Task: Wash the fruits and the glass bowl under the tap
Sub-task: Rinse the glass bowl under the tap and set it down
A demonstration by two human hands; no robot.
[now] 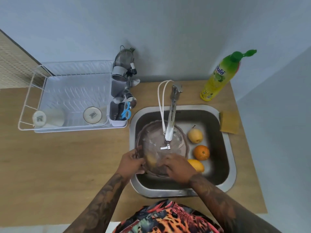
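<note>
Under the chrome tap, the clear round glass bowl sits tilted in the left half of the square stainless-steel sink set into the light wooden counter. At the bowl's 7 o'clock rim the left hand grips the glass edge with curled fingers, while the right hand reaches over the 5 o'clock rim with its fingers inside the bowl; whether they hold anything I cannot tell, as a blurred yellowish shape shows through the glass between the hands. Three fruits lie on the sink floor at the bowl's 3 to 4 o'clock: a pale yellow pear, a round orange and a yellow mango, partly hidden by the right hand. On the counter at 10 o'clock stands a white wire dish rack, at 1 o'clock a yellow-green dish-soap bottle, at 3 o'clock a yellow sponge cloth.
</note>
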